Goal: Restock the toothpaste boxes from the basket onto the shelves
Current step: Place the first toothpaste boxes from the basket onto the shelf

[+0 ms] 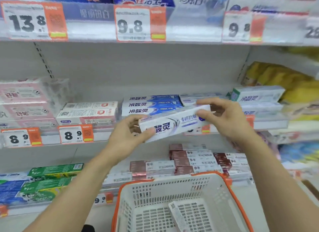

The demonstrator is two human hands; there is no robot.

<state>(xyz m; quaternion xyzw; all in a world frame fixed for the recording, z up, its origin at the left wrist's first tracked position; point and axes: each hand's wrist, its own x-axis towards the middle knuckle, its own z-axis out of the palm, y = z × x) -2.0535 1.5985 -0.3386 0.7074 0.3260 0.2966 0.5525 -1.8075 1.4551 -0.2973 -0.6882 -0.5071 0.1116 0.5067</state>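
I hold a white toothpaste box (176, 123) with dark lettering, tilted, in front of the middle shelf (103, 136). My left hand (127, 133) grips its left end. My right hand (224, 117) pinches its right end between thumb and fingers. Just behind the box lies a stack of blue-and-white toothpaste boxes (151, 104) on the shelf. Below, the white basket (155, 190) with an orange rim holds one more white box (177, 216) lying on its floor.
Pink boxes (25, 102) and white-red boxes (88, 112) fill the middle shelf's left. A green-white box (257, 93) sits on its right. Dark red boxes (189, 159) and green boxes (51, 176) lie on the lower shelf. Price tags line the shelf edges. Yellow packs (284, 78) stand far right.
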